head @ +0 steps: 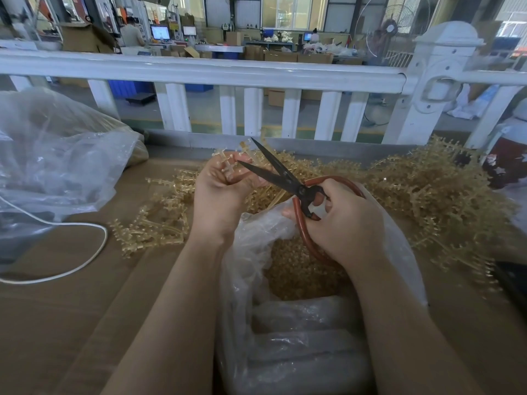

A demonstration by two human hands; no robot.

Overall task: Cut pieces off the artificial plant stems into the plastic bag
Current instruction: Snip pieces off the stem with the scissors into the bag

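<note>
Left hand (221,189) pinches a golden stem (228,163) upright in curled fingers; right hand (342,223) grips the red-handled scissors (285,178), blades spread around that stem. Directly below both grips gapes the plastic bag (285,323), cut pieces inside.

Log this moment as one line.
left hand: holds stem | right hand: grips scissors, blades open | plastic bag: below, holds pieces

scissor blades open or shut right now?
Open. The two black blades of the scissors spread in a V, tips apart, by the stem that the left hand holds. The right hand grips the red handles.
</note>
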